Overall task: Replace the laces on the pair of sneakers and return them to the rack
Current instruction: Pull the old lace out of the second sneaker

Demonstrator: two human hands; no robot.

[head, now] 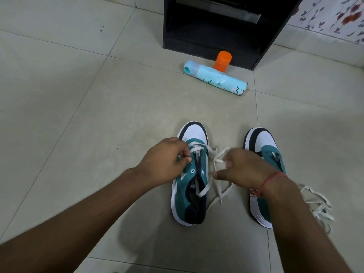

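Open tile floor (82,107) lies to my left; ahead, a spray can (215,77) and orange bottle (222,61) front the black rack (212,36).

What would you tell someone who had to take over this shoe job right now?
Left hand: pinches the lace at the top eyelets of the left sneaker.
Right hand: holds the loose part of the same lace, beside that sneaker.
Both sneakers stand on the floor. The right sneaker shows bare eyelets, no lace. A loose lace pile lies to its right. The rack stands ahead.
Done: only the first eyelets of the left sneaker are threaded.
Left: finish lacing it, lace the right sneaker, put both on the rack.
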